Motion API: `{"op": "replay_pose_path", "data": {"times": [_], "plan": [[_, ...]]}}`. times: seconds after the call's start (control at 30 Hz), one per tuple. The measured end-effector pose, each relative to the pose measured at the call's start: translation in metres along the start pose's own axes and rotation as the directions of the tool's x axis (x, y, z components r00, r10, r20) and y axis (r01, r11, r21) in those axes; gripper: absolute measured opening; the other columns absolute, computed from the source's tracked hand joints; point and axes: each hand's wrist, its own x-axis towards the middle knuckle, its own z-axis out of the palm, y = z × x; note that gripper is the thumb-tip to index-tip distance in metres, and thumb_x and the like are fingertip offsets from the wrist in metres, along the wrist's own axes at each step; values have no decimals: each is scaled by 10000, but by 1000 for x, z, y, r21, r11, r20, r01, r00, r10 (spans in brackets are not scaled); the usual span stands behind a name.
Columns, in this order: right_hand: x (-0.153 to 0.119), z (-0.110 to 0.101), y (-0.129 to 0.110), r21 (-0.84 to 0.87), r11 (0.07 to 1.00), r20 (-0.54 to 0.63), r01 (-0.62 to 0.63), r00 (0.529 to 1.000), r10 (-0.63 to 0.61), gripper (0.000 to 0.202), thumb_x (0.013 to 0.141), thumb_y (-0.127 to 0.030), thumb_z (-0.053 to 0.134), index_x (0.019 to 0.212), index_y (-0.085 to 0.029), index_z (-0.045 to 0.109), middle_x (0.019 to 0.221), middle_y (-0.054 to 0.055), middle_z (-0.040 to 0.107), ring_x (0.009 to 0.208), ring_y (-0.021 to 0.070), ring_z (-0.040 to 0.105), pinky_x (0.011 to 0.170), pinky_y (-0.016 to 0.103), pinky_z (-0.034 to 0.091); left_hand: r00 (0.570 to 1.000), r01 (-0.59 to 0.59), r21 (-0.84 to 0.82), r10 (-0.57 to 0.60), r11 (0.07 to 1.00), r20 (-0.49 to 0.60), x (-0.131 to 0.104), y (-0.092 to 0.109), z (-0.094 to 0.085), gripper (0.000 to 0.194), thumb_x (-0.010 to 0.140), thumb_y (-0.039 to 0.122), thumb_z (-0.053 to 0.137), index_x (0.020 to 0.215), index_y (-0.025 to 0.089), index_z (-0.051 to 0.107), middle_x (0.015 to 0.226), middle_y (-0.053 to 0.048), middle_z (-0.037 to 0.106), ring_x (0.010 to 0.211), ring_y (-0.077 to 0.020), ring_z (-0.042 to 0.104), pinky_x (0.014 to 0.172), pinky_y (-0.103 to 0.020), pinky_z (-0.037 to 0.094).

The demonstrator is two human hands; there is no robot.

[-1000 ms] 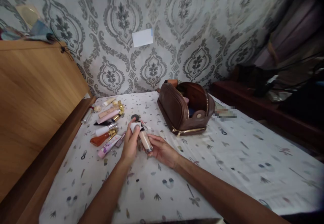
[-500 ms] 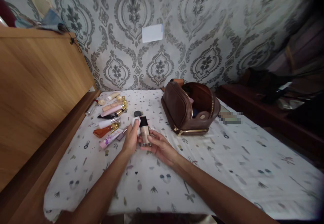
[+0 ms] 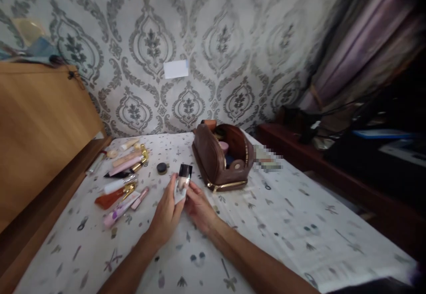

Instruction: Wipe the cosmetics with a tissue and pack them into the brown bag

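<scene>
Bottle point(image 3: 184, 177) now leans cap-right, was cap-left; white tissue point(image 3: 179, 195) moved from cap to lower part.

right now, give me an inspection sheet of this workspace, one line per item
surface: patterned white cloth, some creases; spills: nothing seen
things in hand: black-capped bottle and white sheet, held together
clutter: loose cosmetics at left, including orange bottle and purple-and-white tube; black round jar nearer the middle
bag: brown bag open, items inside
hands: left hand grips the sheet against the bottle; right hand grips the bottle
cables: dark cord at cabinet's edge; right side too dark to trace
surroundings: wooden cabinet left, patterned wall behind, purple curtain right; other people: nothing seen
</scene>
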Motion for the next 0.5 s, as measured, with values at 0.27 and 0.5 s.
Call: {"op": "replay_pose_path", "data": {"times": [0.27, 0.5], "plan": [[-8, -1, -15, -272, 938, 64, 216, 976, -206, 388, 662, -424, 809, 959, -229, 655, 889, 24, 645, 736, 168, 545, 480, 212, 401, 941, 289, -475, -339, 831, -22, 7, 5, 5, 600, 730, 537, 719, 1251, 265, 600, 1341, -57, 611, 1333, -271, 461, 1102, -370, 383], [-29, -5, -51, -729, 592, 181, 343, 931, -317, 284, 680, -315, 786, 898, -220, 630, 882, 22, 591, 844, 204, 542, 735, 313, 447, 783, 507, -649, -618, 567, 72, 6, -8, 5, 532, 482, 472, 879, 957, 294, 718, 887, -31, 755, 812, -265, 699, 606, -335, 568]]}}
